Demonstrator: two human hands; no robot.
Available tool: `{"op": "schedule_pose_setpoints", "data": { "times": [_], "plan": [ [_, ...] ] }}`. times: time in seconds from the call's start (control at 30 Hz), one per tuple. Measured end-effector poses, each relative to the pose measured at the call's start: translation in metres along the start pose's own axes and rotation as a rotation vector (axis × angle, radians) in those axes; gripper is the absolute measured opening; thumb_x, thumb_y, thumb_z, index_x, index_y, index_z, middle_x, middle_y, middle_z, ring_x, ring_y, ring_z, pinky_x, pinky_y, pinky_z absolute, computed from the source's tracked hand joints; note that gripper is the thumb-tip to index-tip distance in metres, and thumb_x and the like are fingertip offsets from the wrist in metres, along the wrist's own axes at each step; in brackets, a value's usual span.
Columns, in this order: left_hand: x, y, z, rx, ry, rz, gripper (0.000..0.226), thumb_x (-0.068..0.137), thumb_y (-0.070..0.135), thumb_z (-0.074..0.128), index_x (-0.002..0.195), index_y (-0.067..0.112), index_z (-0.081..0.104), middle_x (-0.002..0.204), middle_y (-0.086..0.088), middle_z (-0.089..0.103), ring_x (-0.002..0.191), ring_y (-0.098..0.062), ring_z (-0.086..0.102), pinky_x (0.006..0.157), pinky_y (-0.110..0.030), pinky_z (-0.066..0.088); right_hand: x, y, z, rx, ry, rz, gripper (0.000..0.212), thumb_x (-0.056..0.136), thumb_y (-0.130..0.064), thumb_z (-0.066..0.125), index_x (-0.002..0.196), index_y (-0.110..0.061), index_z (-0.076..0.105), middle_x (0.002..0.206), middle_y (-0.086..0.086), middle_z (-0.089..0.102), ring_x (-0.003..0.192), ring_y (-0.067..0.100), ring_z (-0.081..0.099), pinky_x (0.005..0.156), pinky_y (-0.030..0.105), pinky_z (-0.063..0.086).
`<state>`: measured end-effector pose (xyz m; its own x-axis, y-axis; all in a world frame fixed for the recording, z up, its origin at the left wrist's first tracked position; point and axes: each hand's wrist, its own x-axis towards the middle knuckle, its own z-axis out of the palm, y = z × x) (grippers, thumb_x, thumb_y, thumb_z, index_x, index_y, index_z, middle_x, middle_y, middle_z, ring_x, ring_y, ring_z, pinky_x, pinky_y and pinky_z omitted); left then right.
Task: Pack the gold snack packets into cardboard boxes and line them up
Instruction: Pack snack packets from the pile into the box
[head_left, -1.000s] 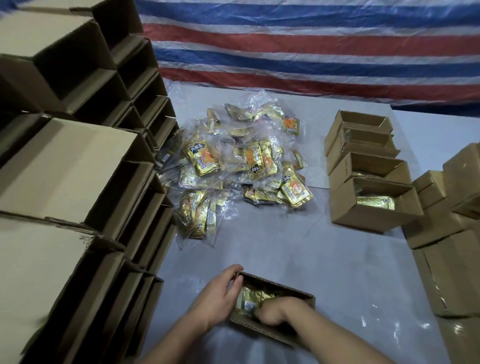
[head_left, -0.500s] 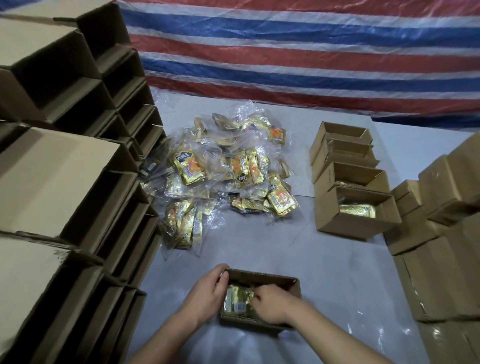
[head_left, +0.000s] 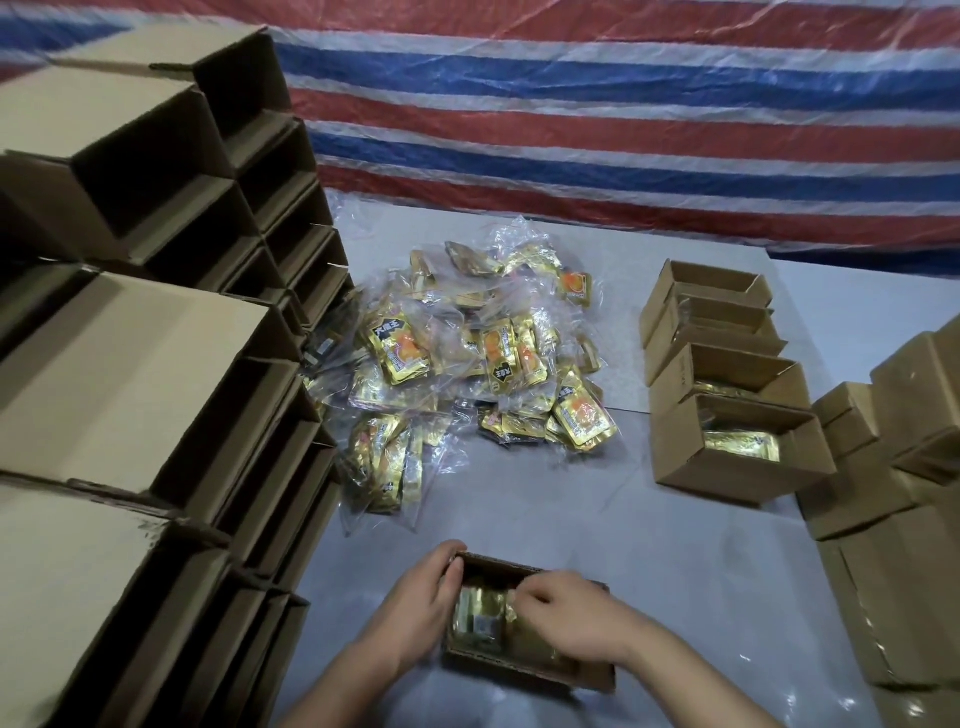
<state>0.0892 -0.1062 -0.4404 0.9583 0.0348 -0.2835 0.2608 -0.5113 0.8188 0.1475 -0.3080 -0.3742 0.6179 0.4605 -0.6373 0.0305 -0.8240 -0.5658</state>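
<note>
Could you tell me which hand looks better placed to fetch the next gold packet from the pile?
Probably the left hand: it only steadies the near box at its left end, and the pile lies ahead on that side. The right hand is busy inside the box on the gold packets.

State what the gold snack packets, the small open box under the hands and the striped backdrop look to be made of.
Gold snack packets: apparently metallised foil film in clear plastic sleeves, judging by the mirror-like glints and crinkles.
Small open brown box: matte corrugated cardboard; a fluted edge shows at its rim.
Red, white and blue striped backdrop: probably woven plastic tarpaulin, given its faint sheen and creases.
</note>
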Motion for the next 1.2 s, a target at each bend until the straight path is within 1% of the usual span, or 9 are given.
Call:
{"op": "schedule_pose_setpoints", "data": {
  "times": [0.13,0.23,0.33,0.47,0.57,0.67,0.87,1.07,1.2],
  "plan": [
    [0.013,0.003,-0.001,-0.012,0.015,0.005,0.017,0.098,0.05,0.032,0.102,0.05,0.049,0.091,0.011,0.065,0.087,0.006,0.057,0.081,-0.022,0.047,0.006,-0.007,-0.06,0.281,0.2,-0.012,0.026,0.101,-0.035,0.047,0.089,-0.025,0.068,0.091,-0.002,0.072,0.081,0.007,0.066,0.075,0.029,0.053],
    [0.026,0.009,-0.003,-0.007,0.003,0.003,0.013,0.101,0.044,0.035,0.101,0.05,0.046,0.087,0.005,0.064,0.082,0.002,0.057,0.075,-0.017,0.045,0.035,-0.01,-0.101,0.281,0.433,0.018,0.032,0.102,-0.038,0.045,0.099,-0.013,0.066,0.095,0.008,0.069,0.086,0.022,0.064,0.076,0.035,0.049],
    [0.037,0.011,-0.003,-0.004,-0.01,-0.003,0.011,0.1,0.046,0.034,0.101,0.05,0.044,0.088,0.003,0.064,0.082,0.0,0.058,0.078,-0.022,0.047,0.078,-0.016,-0.137,0.196,0.584,0.038,0.037,0.099,-0.04,0.048,0.118,-0.01,0.059,0.109,0.007,0.065,0.097,0.023,0.057,0.076,0.034,0.044],
    [0.054,0.011,-0.003,-0.032,0.032,-0.014,0.022,0.093,0.057,0.029,0.1,0.048,0.048,0.088,0.004,0.065,0.082,-0.003,0.06,0.083,-0.035,0.052,0.137,-0.022,-0.174,0.067,0.589,0.073,0.069,0.093,-0.044,0.056,0.148,-0.008,0.034,0.15,0.012,0.042,0.133,0.032,0.044,0.107,0.046,0.04],
    [0.071,0.012,-0.008,-0.035,0.065,-0.034,0.036,0.088,0.065,0.025,0.099,0.044,0.051,0.088,0.008,0.065,0.082,-0.001,0.06,0.085,-0.04,0.053,0.174,-0.028,-0.185,-0.06,0.606,0.098,0.067,0.09,-0.045,0.058,0.142,-0.009,0.036,0.141,0.013,0.047,0.127,0.034,0.047,0.102,0.052,0.044],
    [0.091,0.015,-0.014,-0.021,0.072,-0.037,0.039,0.087,0.067,0.023,0.097,0.044,0.052,0.082,0.007,0.064,0.073,-0.006,0.061,0.074,-0.043,0.055,0.209,-0.035,-0.187,-0.18,0.653,0.083,0.061,0.09,-0.037,0.06,0.138,-0.007,0.038,0.136,0.015,0.05,0.121,0.034,0.051,0.097,0.044,0.045],
    [0.116,0.02,-0.022,-0.007,0.087,0.003,0.022,0.096,0.052,0.03,0.098,0.045,0.051,0.078,0.003,0.064,0.064,-0.008,0.059,0.065,-0.04,0.053,0.262,-0.048,-0.175,-0.264,0.671,0.199,0.101,0.088,-0.063,0.056,0.153,0.001,0.012,0.149,0.022,0.037,0.134,0.039,0.042,0.101,0.047,0.045],
    [0.117,0.015,-0.019,0.047,0.104,0.029,0.028,0.091,0.057,0.027,0.102,0.044,0.049,0.079,0.011,0.058,0.069,0.0,0.055,0.067,-0.032,0.048,0.302,-0.056,-0.155,-0.255,0.631,0.368,0.117,0.082,-0.06,0.066,0.154,-0.003,-0.007,0.161,0.027,0.005,0.147,0.044,0.017,0.116,0.056,0.025],
    [0.116,0.016,-0.018,0.047,0.12,0.064,0.03,0.09,0.059,0.026,0.101,0.042,0.047,0.081,0.01,0.059,0.075,0.0,0.056,0.07,-0.03,0.048,0.312,-0.052,-0.154,-0.265,0.668,0.382,0.131,0.074,-0.064,0.073,0.154,-0.004,-0.011,0.161,0.028,0.005,0.146,0.044,0.021,0.114,0.058,0.025]
  ]
}}
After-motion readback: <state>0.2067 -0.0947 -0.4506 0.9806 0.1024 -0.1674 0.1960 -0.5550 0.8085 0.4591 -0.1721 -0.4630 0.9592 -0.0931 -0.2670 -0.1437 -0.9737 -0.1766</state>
